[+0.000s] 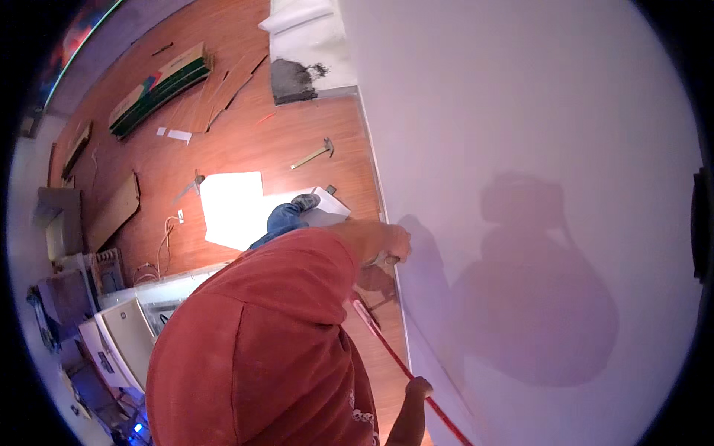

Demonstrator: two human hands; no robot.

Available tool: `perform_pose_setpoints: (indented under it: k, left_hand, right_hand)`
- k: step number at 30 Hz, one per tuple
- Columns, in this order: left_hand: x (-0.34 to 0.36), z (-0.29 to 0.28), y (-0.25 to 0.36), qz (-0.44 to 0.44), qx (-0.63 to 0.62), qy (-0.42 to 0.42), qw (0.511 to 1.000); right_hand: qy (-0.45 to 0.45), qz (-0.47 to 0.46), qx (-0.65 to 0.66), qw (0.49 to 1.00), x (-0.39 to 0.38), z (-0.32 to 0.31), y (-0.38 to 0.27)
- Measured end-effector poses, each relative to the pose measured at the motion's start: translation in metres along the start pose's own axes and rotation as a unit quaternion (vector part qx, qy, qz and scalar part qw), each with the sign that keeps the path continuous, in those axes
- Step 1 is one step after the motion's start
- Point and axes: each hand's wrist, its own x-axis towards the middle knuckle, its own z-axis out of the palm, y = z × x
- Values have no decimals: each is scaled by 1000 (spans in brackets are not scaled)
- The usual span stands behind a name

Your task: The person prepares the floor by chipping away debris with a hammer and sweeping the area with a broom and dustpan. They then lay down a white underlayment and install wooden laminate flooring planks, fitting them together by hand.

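**Right hand on red bar, left hand at wall foot**

Red bar (401,360) slanted beside the wall (595,97), crossing the line of its foot in this view; couldn't tell if it touched. Right hand (419,386) had its fingers curled round the bar partway along, no gap visible, probably to steady it with the far end free. Left hand (396,243) reached to the wall near its foot, fingers bent; couldn't tell how far they were open or whether they gripped the small greyish thing there. Low, leaning posture likely served to bring both hands near floor level.

Shoe (305,201) was next to the white sheet (229,197), which perhaps shielded the floor (342,123). Claw hammer (313,154) lay loose beyond the sheet, near the wall, likely parked within reach. Long cardboard boxes (163,88) sat well apart, presumably clear of the working spot.
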Motion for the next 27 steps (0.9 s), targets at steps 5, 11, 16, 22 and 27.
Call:
perform_pose_setpoints:
  k: [5,11,16,22,27]
  left_hand:
    - [-26,-16,-62,41,-47,97,993]
    - [-140,-111,-131,-87,-108,129,982]
    - [-252,-130,-204,-107,-176,251,946]
    - [-475,-107,-243,-316,-208,413,829]
    - [-644,-77,-230,-455,-297,462,701]
  right_hand:
    - [-65,-63,8,996,-20,14,-28]
    - [-28,-69,23,997,-68,0,-49]
    - [-50,-46,59,996,-108,-16,-65]
    - [-3,-120,74,990,-139,-53,-107]
    - [83,-154,120,977,-169,-146,-188]
